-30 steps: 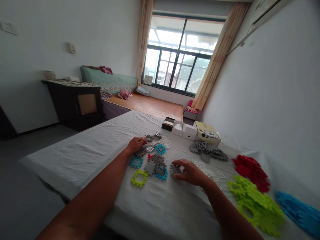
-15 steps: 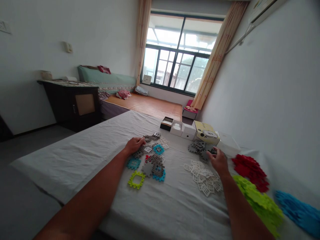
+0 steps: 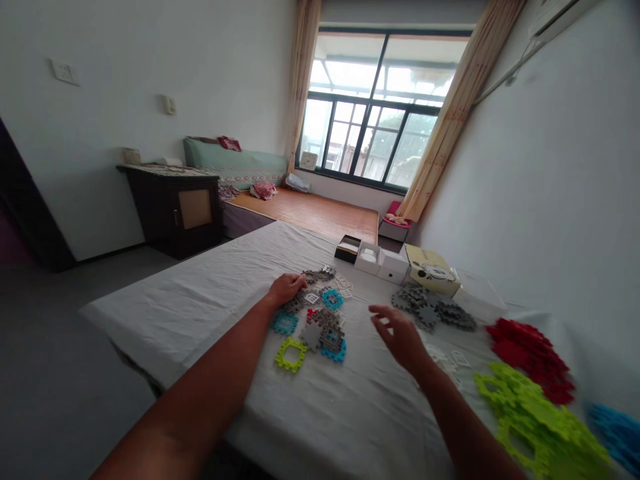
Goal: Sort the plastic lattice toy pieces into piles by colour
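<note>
My left hand [image 3: 285, 289] rests with curled fingers on a cluster of interlocking plastic tiles [image 3: 320, 320] on the white sheet; what lies under its fingers is hidden. The cluster has grey, teal and red pieces, with a lime green frame tile [image 3: 291, 354] at its near edge. My right hand [image 3: 399, 335] hovers above the sheet to the right of the cluster, fingers spread and empty. Behind that hand lies a heap of grey tiles [image 3: 430, 310], and small white window pieces [image 3: 450, 359] show past the wrist.
Piles of red tiles [image 3: 530, 350], lime green tiles [image 3: 540, 423] and blue tiles [image 3: 617, 433] lie along the right. Small boxes [image 3: 380, 260] and a yellow box [image 3: 433, 270] stand at the far edge. A dark cabinet [image 3: 175, 207] stands to the left.
My right hand reached out to the grey heap, then came back left toward the cluster, now open above the sheet. My left hand stayed put. The view shifted slightly.
</note>
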Demonstrator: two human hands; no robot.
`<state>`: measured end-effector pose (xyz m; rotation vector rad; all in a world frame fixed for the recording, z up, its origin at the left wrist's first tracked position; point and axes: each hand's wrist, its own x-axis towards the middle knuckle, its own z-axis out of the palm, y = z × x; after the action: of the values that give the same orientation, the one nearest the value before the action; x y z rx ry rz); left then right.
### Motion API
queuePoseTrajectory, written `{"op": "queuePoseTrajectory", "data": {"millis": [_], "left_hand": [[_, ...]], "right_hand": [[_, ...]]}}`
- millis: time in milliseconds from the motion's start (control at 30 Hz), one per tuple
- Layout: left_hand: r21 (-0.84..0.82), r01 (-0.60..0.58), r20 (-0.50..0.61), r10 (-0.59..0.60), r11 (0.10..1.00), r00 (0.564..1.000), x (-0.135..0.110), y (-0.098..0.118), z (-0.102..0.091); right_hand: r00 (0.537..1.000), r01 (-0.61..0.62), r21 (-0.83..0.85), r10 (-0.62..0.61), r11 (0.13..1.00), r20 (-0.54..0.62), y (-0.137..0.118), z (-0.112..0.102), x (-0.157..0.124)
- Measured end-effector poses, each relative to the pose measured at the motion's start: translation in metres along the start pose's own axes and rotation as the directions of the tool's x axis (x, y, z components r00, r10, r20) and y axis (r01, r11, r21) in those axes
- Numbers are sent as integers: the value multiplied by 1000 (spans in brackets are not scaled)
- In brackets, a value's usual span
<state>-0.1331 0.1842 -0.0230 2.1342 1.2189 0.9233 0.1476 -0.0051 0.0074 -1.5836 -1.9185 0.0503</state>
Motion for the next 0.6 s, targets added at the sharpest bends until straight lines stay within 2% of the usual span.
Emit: {"op": "queuePoseTrajectory", "data": {"millis": [67,133,233,333,400,467,533,600], "left_hand": [[9,-2,0,2,1000,1000,-1,0,0],[15,5,5,-5,1000,1000,-1,0,0],[18,22,9,-22,1000,1000,-1,0,0],[7,16,13,-16,1000,1000,0,1,0],[4,14,15,-14,1000,1000,0,1,0],[7,14,18,-14,1000,1000,0,1,0],[11,15,18,-15,1000,1000,0,1,-1],[18,16,11,-16,1000,1000,0,0,0]], "right_hand": [[978,169,28,-171,985,120,-37,14,-1],[952,245,11,-243,969,187,-60,25,-4],[944,258,0,-252,966,211,-70,31,-8],[949,268,3,-264,963,173,-70,27,-8],[964,242,1,-241,970,112,-65,22,-6],[987,154,7,-155,988,34,-50,15,-1],[998,12,14,-12,1000,-63,-23,6,4],[974,-135,-10,131,991,-183,15,-7,7]]}}
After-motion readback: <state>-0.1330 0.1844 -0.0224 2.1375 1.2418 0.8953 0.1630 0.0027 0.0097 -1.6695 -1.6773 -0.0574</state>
